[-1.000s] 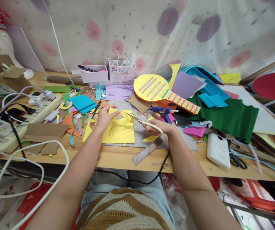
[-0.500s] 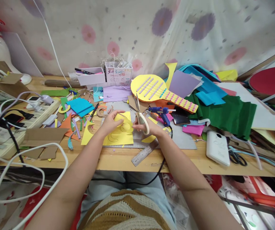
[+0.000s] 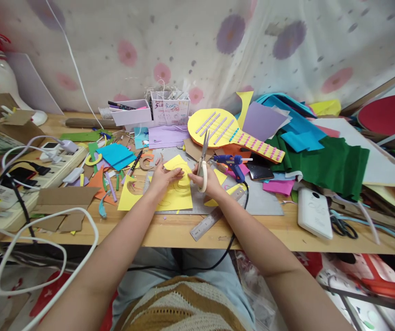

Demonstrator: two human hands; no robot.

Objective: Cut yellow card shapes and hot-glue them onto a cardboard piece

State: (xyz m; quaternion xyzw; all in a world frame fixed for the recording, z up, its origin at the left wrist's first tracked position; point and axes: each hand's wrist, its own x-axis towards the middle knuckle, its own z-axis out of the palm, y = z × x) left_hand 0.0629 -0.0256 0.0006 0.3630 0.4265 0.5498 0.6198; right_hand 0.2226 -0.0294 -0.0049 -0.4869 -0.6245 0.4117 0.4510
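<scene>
My left hand (image 3: 163, 179) is closed, with thumb and fingers pinching yellow paper (image 3: 182, 185) that has a curved edge and pencil-like curved lines. More of the yellow sheet lies flat on the grey cutting mat (image 3: 259, 203) below; whether the held part is separate from it I cannot tell. My right hand (image 3: 211, 182) grips scissors (image 3: 202, 168) by their cream handles. The blades point up and away from me, a little apart, to the right of the paper. A metal ruler (image 3: 202, 225) lies under my right wrist, half over the mat's front edge.
A blue glue gun (image 3: 232, 162) and a yellow paper guitar (image 3: 214, 124) lie behind my right hand. Blue paper (image 3: 116, 155) and scraps lie left, near a power strip (image 3: 28, 184) with cables. Green material (image 3: 331, 161), a white power bank (image 3: 313, 213) and black-handled scissors (image 3: 344, 227) are right.
The scissors have swung from leaning left to pointing more upright and slightly right. My left hand has shifted a little, its fingers now bent closer around the yellow paper's upper edge.
</scene>
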